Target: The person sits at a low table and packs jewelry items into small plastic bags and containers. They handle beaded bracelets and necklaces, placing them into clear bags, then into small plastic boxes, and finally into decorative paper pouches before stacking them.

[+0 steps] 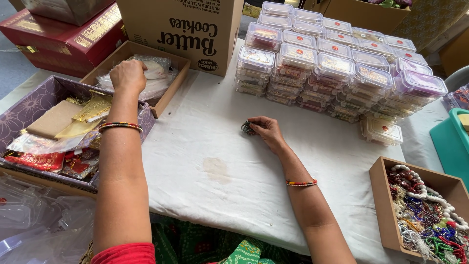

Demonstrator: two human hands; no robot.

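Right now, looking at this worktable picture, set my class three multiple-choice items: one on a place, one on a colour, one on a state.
1. Where is the left hand?
A. in the shallow cardboard tray of clear packets
B. on the stacked plastic boxes
C. in the box of beads

2. What colour is the cloth on the table?
A. green
B. white
C. black

3. How does the right hand stand?
A. raised in the air, empty
B. resting on the cloth, fingers at a small dark beaded piece
C. gripping a lid

Answers:
1 A, its knuckles lie over the packets inside that tray.
2 B, the cloth is white with one faint stain.
3 B, the hand lies low with the piece at its fingertips.
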